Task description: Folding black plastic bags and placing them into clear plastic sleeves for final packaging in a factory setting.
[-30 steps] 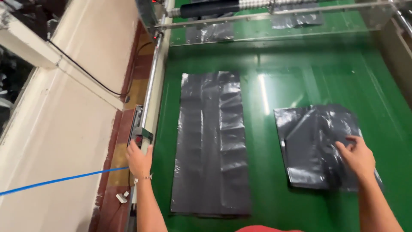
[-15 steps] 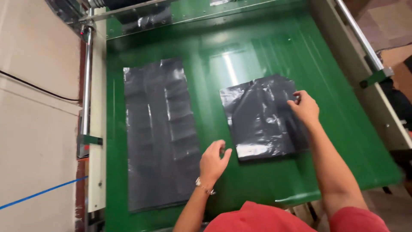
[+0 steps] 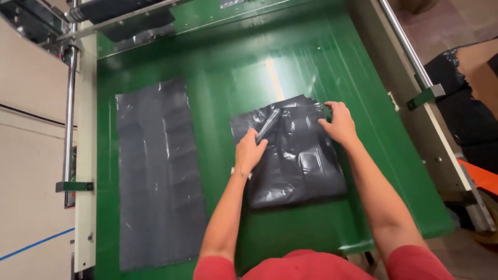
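The left hand is being pressed, fingers curled, onto the near-left part of a folded black plastic bag, a raised fold being pinched at its fingertips. The right hand is being laid with fingers spread on the bag's far-right edge. The bag is being kept on the green worktop, with a long flat black plastic sheet lying well apart to its left.

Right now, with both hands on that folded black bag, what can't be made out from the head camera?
- Left hand: whether its fingers pinch the folded black bag or only press; its own back hides them.
- Bag's underside and layer count: hidden by the top layer.
- Dark roll on the machine: cut off by the top edge.
- Right hand: fingertips blurred at the bag's corner.
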